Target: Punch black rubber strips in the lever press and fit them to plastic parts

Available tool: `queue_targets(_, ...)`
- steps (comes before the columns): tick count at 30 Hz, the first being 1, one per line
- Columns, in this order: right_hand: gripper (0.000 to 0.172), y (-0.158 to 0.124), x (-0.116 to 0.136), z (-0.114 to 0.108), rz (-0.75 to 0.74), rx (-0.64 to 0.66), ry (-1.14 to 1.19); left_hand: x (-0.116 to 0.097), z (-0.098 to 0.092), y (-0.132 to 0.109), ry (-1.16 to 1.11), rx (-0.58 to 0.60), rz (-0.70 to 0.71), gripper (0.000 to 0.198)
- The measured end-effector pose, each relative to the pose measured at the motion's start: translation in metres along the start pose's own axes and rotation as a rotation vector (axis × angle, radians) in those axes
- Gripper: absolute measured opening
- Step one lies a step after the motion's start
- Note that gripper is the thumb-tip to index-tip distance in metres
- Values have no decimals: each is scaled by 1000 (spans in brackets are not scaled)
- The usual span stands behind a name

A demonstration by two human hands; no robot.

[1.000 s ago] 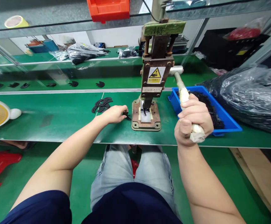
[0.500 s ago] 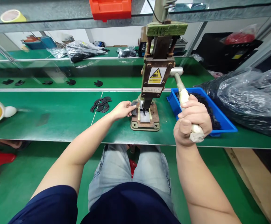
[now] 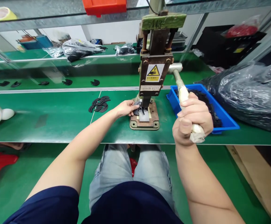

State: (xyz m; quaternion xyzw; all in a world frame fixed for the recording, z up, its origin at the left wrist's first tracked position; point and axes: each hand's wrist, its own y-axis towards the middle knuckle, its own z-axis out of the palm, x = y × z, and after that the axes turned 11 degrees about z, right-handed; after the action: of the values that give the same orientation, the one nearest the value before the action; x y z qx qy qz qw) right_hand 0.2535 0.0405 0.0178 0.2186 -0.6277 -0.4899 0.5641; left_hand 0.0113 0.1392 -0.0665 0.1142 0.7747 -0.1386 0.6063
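Note:
My left hand pinches a curved black part over the left side of the base of a hand press. The part's right edge is close to the ram; I cannot tell if they touch. A thin dark piece lies at the foot of the ram, above a pale metal plate. My right hand is wrapped round the taped lever of the press. To the left of my left hand, several curved black parts lie in a loose pile on the green bench.
A blue tray of small black pieces stands right of the press, beside large plastic-wrapped bags. More black parts sit in a row behind the bench. A white round-framed object is at far left; a red bin hangs above.
My left hand has moved slightly right with the curved black part, bringing it closer to the ram. My right hand keeps hold of the lever. The view has shifted a little.

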Motion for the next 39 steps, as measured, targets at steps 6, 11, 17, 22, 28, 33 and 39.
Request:
queue_targets(6, 37, 2, 2, 1, 30, -18, -12, -7, 1, 3, -66, 30, -143, 42)
queue_targets(11, 35, 1, 2, 1, -1, -4, 22, -11, -1, 8, -47, 33, -220, 40)
queue_targets(17, 25, 39, 9, 12, -83, -5, 114, -18, 6, 3, -99, 7, -296, 33)
queue_targets(22, 50, 107, 20, 20, -21, 139, 131, -21, 12, -16, -141, -41, -234, 32)
queue_targets(28, 44, 43, -18, -9, 214, 157, 10, -38, 0, -65, -236, -27, 60, 46)
queue_targets(33, 39, -71, -31, -9, 730, 607, 14, -62, 5, -108, -207, 49, 105, 51)
queue_targets(39, 31, -109, -7, 13, 798, 545, 69, -63, 23, -132, -177, 78, 111, 53)
